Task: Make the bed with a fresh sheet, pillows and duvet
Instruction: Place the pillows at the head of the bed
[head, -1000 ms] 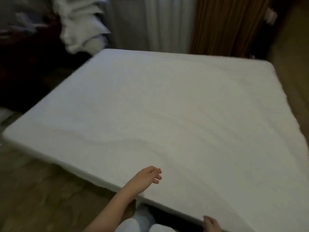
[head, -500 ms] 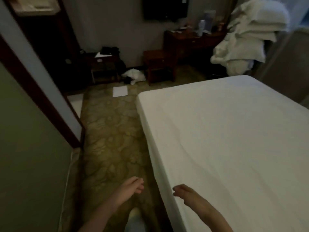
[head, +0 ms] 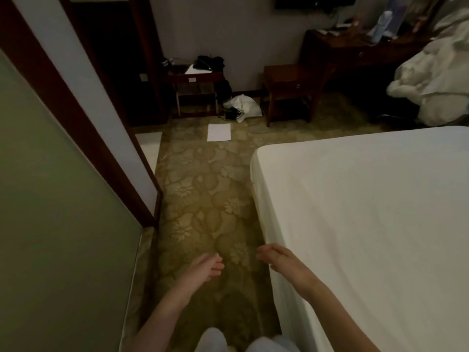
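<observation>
- Change noted: one second ago the view faced across the bed toward the curtains, left hand resting at the mattress edge; it now looks down the aisle beside the bed [head: 368,224], toward the desk [head: 355,53] wall.
- Left hand [head: 204,268]: clear of the bed, over the carpet [head: 203,199], fingers loosely curled, holding nothing.
- Right hand [head: 279,257]: at the bed's side edge, fingers relaxed, empty; contact with the sheet cannot be confirmed.
- Fresh sheet [head: 380,186]: lies flat over the mattress, lightly wrinkled.
- Heap of white bedding [head: 436,80]: far right beyond the bed, presumably the duvet and pillows.
- Judgement: sheet stage appears largely done; the person seems headed for the bedding heap.
- Writing: none legible; the paper [head: 219,132] on the floor looks blank.
</observation>
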Demonstrator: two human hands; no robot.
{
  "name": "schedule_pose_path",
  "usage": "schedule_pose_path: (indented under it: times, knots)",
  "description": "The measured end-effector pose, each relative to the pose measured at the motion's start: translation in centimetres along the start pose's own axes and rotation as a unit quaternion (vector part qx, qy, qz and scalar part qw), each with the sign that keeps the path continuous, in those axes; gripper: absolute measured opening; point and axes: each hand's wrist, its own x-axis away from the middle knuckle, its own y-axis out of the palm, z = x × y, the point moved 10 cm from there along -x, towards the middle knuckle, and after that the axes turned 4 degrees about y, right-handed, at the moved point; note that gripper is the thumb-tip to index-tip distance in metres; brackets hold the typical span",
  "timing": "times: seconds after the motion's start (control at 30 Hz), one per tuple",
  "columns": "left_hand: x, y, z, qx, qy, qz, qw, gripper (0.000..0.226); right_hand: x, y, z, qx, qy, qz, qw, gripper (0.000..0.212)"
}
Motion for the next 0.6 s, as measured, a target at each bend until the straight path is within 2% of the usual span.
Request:
schedule_pose_path:
  times: [0.17,0.27,0.37,0.5,0.6]
  knots:
    - [-8.0,-0.9,5.9,0.026,0.006,-0.002,1.0,0.027,-5.1,-3.1,0.9,-0.034,0.092,0.013,0.995,0.019]
    - [-13.3,-0.6,9.8,0.031,0.011,-0.004,0.999,0.027,-8.7,-6.0,0.6,-0.056,0.113,0.018,0.992,0.016]
    - [-18.4,-0.8,14.0,0.028,0.01,-0.004,1.0,0.025,-13.6,-9.2,-0.7,-0.056,0.141,0.032,0.988,0.022]
    - [-23.7,-2.4,19.2,0.05,-0.008,0.02,0.999,0.023,-20.5,-12.7,-6.4,-0.025,0.127,0.03,0.991,0.024]
    - [-27.9,-4.1,22.5,0.031,-0.006,0.029,0.999,0.024,-25.8,-14.2,-13.4,0.009,0.072,0.0,0.997,0.018]
